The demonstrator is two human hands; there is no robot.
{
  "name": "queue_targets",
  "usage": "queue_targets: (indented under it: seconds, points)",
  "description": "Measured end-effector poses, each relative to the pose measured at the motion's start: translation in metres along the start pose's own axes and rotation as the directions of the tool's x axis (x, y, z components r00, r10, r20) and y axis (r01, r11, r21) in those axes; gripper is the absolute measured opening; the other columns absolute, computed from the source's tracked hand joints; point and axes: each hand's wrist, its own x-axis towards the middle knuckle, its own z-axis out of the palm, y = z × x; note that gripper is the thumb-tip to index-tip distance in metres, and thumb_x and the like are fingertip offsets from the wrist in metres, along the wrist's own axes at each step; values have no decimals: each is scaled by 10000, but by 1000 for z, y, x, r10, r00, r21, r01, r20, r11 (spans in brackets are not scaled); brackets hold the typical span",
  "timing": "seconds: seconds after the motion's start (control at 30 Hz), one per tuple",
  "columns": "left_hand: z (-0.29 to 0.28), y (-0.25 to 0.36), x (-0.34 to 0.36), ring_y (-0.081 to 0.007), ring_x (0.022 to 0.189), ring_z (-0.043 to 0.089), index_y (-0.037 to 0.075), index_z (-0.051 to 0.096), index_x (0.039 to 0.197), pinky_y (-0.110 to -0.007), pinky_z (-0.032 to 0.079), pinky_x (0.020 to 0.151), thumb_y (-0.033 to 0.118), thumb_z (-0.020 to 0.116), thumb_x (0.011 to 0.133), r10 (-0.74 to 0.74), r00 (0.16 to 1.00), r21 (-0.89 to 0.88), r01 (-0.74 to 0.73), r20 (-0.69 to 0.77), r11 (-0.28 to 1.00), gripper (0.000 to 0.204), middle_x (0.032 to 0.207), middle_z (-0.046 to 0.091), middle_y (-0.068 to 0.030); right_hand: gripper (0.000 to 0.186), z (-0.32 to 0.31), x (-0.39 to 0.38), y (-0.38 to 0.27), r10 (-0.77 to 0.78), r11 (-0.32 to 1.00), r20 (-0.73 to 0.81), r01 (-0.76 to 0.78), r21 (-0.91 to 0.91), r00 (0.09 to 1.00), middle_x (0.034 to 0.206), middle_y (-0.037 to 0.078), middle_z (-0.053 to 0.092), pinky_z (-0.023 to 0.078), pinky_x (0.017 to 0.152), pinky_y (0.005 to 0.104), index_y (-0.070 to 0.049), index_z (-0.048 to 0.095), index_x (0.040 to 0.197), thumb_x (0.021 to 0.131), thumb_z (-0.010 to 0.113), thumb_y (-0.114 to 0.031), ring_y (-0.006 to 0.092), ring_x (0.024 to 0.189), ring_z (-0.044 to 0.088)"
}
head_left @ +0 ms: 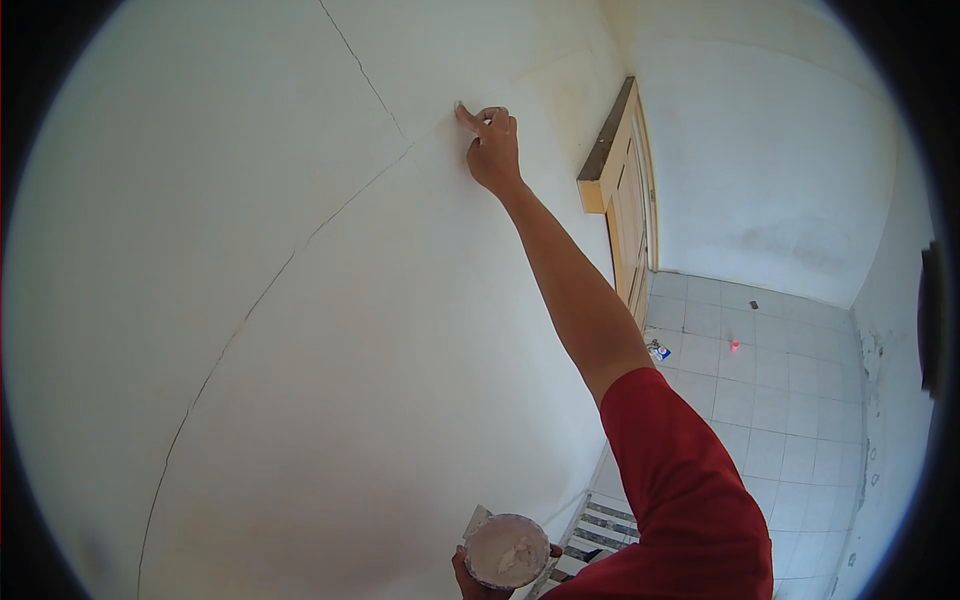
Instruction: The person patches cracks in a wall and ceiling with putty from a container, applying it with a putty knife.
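Note:
My right hand (492,148) is raised high against a white wall (250,300), fingers pinched on a small white lump of filler (459,107) pressed to the wall beside a thin crack (365,75). The arm wears a red sleeve. At the bottom of the view my left hand (470,578) holds a small round bowl (505,550) of white plaster paste; a flat scraper blade (476,520) juts out behind the bowl.
A long crack runs diagonally down the wall. A wooden door (625,190) stands to the right. The floor (780,400) has pale tiles with small bits of litter. A ladder-like frame (600,530) sits below, by the wall.

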Motion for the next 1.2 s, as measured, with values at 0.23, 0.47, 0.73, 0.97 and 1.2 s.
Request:
queue_targets:
  seconds: [0.23,0.47,0.73,0.97,1.2]
  points:
    - [-4,3,0,-397,1220,524,45,456,1389,-552,422,1017,790,459,789,28,999,-17,-28,-27,999,957,1329,534,-224,652,-14,-30,-16,109,980,53,-117,164,993,1068,81,498,428,926,330,-162,706,1222,759,411,190,254,1028,469]
    - [3,5,6,-394,1226,520,42,443,1396,-548,424,1018,775,483,786,58,998,16,-59,16,998,955,1340,526,-220,631,-7,-13,34,184,982,4,-184,33,983,1070,133,514,441,880,386,-126,690,1235,738,445,175,302,999,477]
    - [0,-8,-11,-435,1195,540,42,442,1397,-566,431,1008,791,483,774,75,994,-65,-79,-75,995,975,1311,543,-233,679,-36,-35,-43,-42,993,166,23,114,985,1104,96,514,456,857,360,-216,682,1253,737,462,166,278,1000,475]
    - [32,-4,0,-420,1347,418,54,356,1483,-608,368,1090,739,495,792,62,972,-214,-13,225,977,983,1477,417,-203,411,-193,-145,-140,-135,857,617,-221,465,776,756,30,555,433,643,273,-110,699,1193,853,549,65,130,716,530]
    - [29,-10,4,-344,1290,496,72,389,1463,-534,435,1051,726,444,862,125,989,-117,-116,74,986,889,1421,481,-172,334,-307,-242,-207,-192,959,970,-182,219,152,757,68,546,456,631,346,-48,727,1079,774,609,21,202,719,528]
